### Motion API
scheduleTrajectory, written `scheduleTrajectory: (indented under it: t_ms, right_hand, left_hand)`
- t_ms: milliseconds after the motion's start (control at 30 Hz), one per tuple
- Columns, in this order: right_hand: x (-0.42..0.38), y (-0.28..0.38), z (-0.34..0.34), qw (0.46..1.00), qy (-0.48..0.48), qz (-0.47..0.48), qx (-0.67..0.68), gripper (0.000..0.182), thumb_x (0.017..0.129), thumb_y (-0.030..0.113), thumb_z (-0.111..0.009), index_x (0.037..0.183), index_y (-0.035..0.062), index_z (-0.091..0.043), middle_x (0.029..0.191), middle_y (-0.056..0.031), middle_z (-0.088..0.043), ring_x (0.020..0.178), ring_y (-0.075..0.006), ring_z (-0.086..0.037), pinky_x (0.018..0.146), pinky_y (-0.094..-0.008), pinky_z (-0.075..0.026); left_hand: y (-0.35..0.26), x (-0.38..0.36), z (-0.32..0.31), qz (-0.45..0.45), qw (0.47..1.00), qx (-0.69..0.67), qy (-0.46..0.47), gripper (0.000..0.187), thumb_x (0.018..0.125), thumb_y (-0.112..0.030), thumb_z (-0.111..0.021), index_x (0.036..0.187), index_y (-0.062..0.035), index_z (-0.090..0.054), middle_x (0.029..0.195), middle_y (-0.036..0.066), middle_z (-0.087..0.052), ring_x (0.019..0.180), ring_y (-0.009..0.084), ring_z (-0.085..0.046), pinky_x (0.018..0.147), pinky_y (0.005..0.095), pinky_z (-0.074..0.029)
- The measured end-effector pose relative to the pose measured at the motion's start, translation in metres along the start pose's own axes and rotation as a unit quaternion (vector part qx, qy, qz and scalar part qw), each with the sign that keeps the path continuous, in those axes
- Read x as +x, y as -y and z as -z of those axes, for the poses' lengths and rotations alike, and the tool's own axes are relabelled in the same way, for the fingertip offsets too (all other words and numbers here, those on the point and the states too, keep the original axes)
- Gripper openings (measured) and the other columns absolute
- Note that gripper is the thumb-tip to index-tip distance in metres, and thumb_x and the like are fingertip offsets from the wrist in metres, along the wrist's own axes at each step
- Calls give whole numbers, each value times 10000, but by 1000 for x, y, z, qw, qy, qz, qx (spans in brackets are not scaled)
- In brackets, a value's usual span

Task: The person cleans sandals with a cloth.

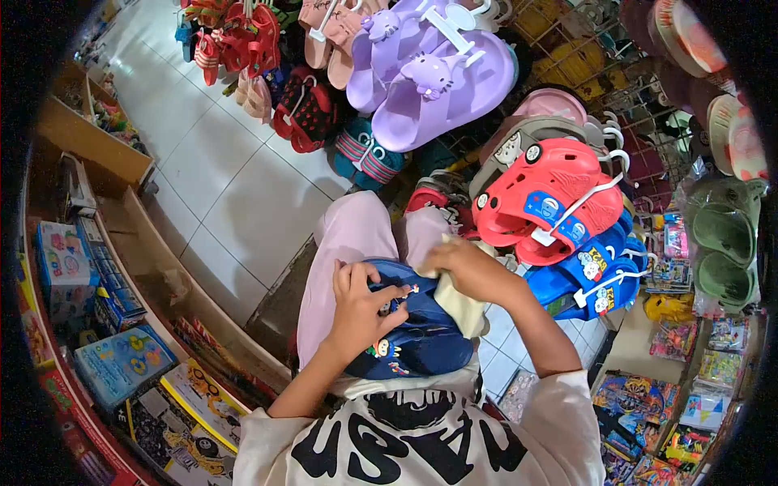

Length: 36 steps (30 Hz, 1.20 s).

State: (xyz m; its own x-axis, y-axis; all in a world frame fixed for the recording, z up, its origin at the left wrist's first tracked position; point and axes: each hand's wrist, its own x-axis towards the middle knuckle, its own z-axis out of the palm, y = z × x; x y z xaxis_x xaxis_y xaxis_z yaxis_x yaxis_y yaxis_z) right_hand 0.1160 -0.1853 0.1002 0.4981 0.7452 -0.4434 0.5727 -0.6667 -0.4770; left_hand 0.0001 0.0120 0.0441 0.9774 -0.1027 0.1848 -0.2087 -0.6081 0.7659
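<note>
A pair of navy blue children's sandals with small cartoon figures lies across the lap. My left hand grips the sandals from the left, thumb and fingers bent over the straps. To the right, my right hand is closed on a pale yellow cloth. The cloth hangs down from its fingers against the right edge of the sandals. Part of the sandals is hidden under the left hand and the cloth.
Purple sandals, red clogs and blue sandals hang on hooks ahead and to the right. Boxed toys fill a low shelf at left. Small toy packets hang at right. White floor tiles lie ahead.
</note>
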Motion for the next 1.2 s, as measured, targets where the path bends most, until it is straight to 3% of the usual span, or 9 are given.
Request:
scheduleTrajectory:
  t_ms: [33,133,233,400,667,800,1033,1133,1200]
  right_hand:
    - [7,-1,-10,989,-129,43,48,477,731,-67,-527,1165,102,-629,1144,-129,-598,1105,-318,-534,996,-387,-382]
    - [39,14,-28,958,-236,105,128,506,742,-69,-519,1214,98,-590,1169,-150,-588,1110,-344,-525,995,-395,-385]
    - [36,18,-45,986,-119,58,98,470,760,-48,-518,1212,74,-562,1188,-165,-574,1115,-344,-530,954,-411,-417]
    - [-19,-15,-26,993,29,-77,85,432,764,-81,-459,1160,53,-567,1119,-174,-611,1071,-346,-575,923,-415,-435]
    - [-87,-14,-26,983,-103,-93,117,365,797,-54,-526,1147,32,-585,1086,-163,-606,1023,-339,-575,882,-382,-452]
    - [-63,7,-54,933,-355,-46,37,451,730,-71,-531,1151,69,-613,1192,-116,-578,1099,-316,-522,939,-398,-424]
    - [-94,1,-71,984,-150,-90,14,519,621,-52,-633,1121,84,-640,1250,-66,-556,1098,-284,-499,967,-393,-410]
    - [-86,19,-50,969,-232,-59,53,506,622,-52,-629,1109,85,-643,1256,-64,-557,1113,-276,-498,974,-387,-406]
    - [-59,26,-57,964,-261,45,41,464,685,-30,-583,1132,88,-626,1256,-50,-565,1127,-260,-502,984,-388,-397]
  left_hand:
    - [0,0,0,-12,1000,-1,-7,264,639,-292,-763,884,-195,-742,934,98,-416,998,324,-407,1031,595,-233]
    - [-4,-1,3,-14,1000,13,9,227,643,-274,-759,851,-185,-735,920,86,-419,972,310,-412,957,494,-305]
    - [-1,-4,1,-17,999,37,-4,257,643,-244,-752,888,-168,-742,901,91,-413,915,283,-404,841,397,-336]
    - [1,-3,-2,-11,999,36,-32,244,665,-246,-751,899,-180,-727,917,72,-446,915,281,-416,853,412,-335]
    - [-5,-2,-3,7,996,64,-61,278,680,-249,-740,953,-209,-712,1003,82,-480,959,294,-429,876,428,-326]
    - [-6,1,3,27,987,122,-100,273,726,-236,-694,998,-214,-697,1064,119,-511,984,296,-442,866,413,-342]
    - [-3,1,-6,38,984,131,-118,260,704,-247,-720,963,-229,-707,1072,93,-538,970,303,-457,881,436,-329]
    - [-1,3,-7,28,985,119,-119,249,703,-247,-720,951,-228,-710,1067,88,-542,963,298,-459,877,431,-330]
    - [-2,2,-10,25,984,125,-123,249,704,-247,-720,952,-227,-708,1068,86,-543,960,295,-461,876,430,-330]
